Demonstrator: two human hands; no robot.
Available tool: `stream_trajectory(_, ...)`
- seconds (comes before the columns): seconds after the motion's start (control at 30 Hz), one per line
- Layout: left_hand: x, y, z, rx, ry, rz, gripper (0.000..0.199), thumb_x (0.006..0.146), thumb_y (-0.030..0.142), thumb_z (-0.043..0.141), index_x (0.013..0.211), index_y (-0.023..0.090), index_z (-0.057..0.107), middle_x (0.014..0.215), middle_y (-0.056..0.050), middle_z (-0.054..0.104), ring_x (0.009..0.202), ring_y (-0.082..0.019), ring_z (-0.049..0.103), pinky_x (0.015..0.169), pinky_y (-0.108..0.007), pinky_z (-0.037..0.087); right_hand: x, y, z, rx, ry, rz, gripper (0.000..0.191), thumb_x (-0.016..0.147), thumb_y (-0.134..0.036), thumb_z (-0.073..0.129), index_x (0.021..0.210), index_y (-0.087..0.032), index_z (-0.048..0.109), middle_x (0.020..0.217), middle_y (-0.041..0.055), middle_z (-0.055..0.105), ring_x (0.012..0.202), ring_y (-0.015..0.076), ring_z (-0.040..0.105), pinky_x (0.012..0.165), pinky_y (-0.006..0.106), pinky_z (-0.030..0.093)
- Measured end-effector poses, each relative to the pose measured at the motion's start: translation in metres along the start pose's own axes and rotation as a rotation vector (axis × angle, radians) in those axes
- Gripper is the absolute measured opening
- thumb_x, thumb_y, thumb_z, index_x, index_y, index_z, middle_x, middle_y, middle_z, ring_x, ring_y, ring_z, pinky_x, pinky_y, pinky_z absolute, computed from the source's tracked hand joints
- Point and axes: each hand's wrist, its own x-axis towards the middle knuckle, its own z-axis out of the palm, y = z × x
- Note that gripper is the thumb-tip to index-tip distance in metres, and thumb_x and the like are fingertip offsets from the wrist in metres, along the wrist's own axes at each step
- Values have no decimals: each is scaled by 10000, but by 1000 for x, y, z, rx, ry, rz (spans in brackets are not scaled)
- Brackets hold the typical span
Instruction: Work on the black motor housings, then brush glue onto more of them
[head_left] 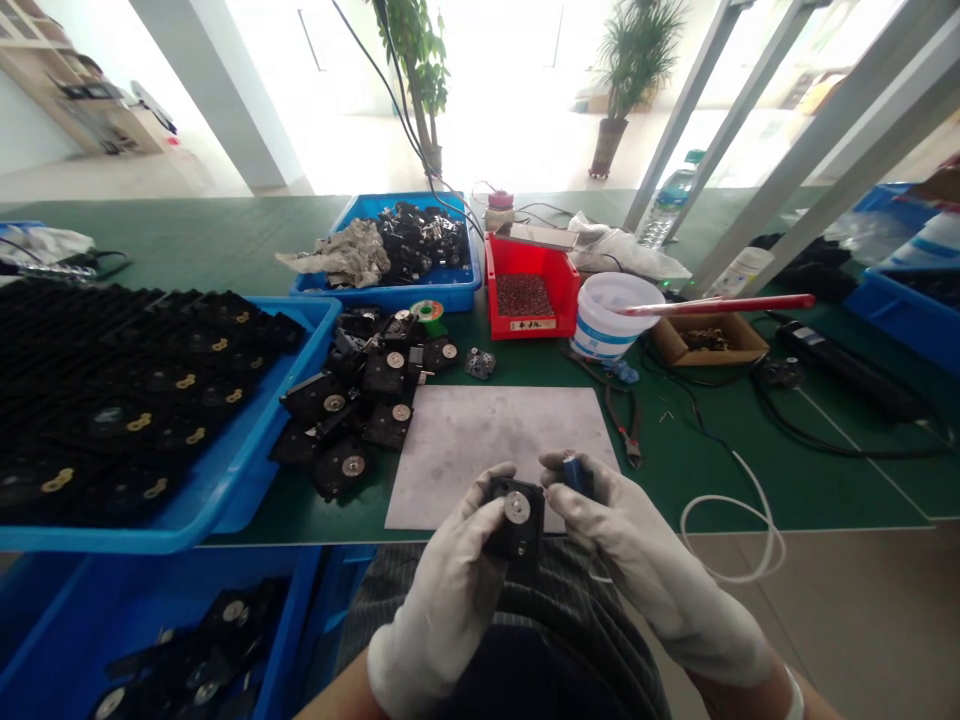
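Note:
My left hand, in a white glove, holds a square black plastic housing with a round metal hub on its face. My right hand, also gloved, pinches a small blue cylinder close to the top right of the housing. Both hands are above the front edge of a grey-white work mat. A loose pile of similar black housings lies left of the mat. What the fingers cover on the housing is hidden.
A blue tray of black parts stands left, with another below it. Further back are a blue bin and a red bin. Pliers, a white tub and cables lie right on the green bench.

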Motion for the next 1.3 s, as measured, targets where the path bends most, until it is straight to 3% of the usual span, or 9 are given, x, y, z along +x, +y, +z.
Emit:
stream_trajectory(0.07, 0, -6, 3, -131, 85, -98, 398, 956, 414, 711, 1333, 287, 722, 1366, -91, 724, 1386, -326, 618, 1173, -477, 525, -6, 8, 2, -47, -22, -22, 535, 738, -442, 888, 1178, -212, 688, 1088, 45, 729, 933, 212, 687, 802, 291, 552)
stream_trajectory(0.17, 1, -2, 14, -332, 126, -229, 642, 1005, 461, 647, 1598, 327, 439, 1302, -77, 752, 1268, -286, 709, 1096, -436, 575, -14, 21, 12, -78, -54, -46, 462, 695, -327, 862, 1105, -204, 690, 985, 30, 750, 911, 231, 697, 802, 310, 559)
stream_trajectory(0.27, 1, 11, 23, -467, 155, -360, 914, 897, 379, 812, 1650, 369, 295, 1190, -59, 785, 1086, -276, 787, 945, -371, 631, -19, 25, 19, -74, 31, -87, 370, 750, -350, 831, 1056, -200, 687, 909, 14, 736, 854, 211, 678, 779, 299, 553)
stream_trajectory(0.37, -1, 17, 25, -459, 173, -395, 1002, 798, 319, 904, 1620, 362, 332, 1109, -49, 794, 935, -270, 809, 811, -327, 636, -19, 18, 17, -86, 56, -134, 341, 789, -368, 802, 1059, -193, 690, 924, 17, 736, 864, 206, 678, 786, 294, 555)
stream_trajectory(0.5, -4, 8, 19, -295, 151, -317, 696, 818, 329, 866, 1438, 277, 552, 1129, -55, 781, 980, -256, 779, 841, -307, 610, -17, 13, 14, -162, -20, -165, 366, 783, -356, 790, 1089, -178, 697, 978, 45, 770, 925, 231, 715, 823, 306, 575)
stream_trajectory(0.63, 1, 3, 12, 178, 71, -79, 365, 857, 277, 763, 1209, 203, 707, 1139, -83, 768, 1094, -285, 722, 939, -349, 580, -17, 17, 15, -216, 62, -229, 238, 880, -378, 706, 1025, -190, 707, 915, 36, 760, 880, 219, 725, 809, 305, 585)
stream_trajectory(0.73, 7, 3, 11, 317, -21, -11, 228, 914, 242, 644, 1119, 199, 733, 1086, -88, 759, 1049, -286, 724, 927, -392, 582, -14, 20, 13, -387, 89, -356, 191, 884, -326, 694, 1024, -201, 731, 952, 58, 774, 921, 239, 749, 825, 316, 602)
stream_trajectory(0.9, 7, -2, 15, 348, 13, 102, 215, 931, 192, 604, 1109, 205, 723, 1069, -76, 715, 1018, -263, 707, 912, -378, 573, -11, 23, 7, -559, 125, -559, 188, 916, -284, 637, 1045, -207, 749, 1014, 82, 782, 947, 236, 770, 857, 323, 618)
stream_trajectory(1.3, -2, 8, 16, 370, 36, 319, 221, 964, 169, 592, 1147, 224, 702, 1026, -47, 676, 941, -220, 704, 828, -329, 585, -19, 22, 12, -625, 156, -726, 210, 897, -149, 639, 1057, -259, 718, 970, 23, 765, 900, 183, 766, 802, 232, 615)
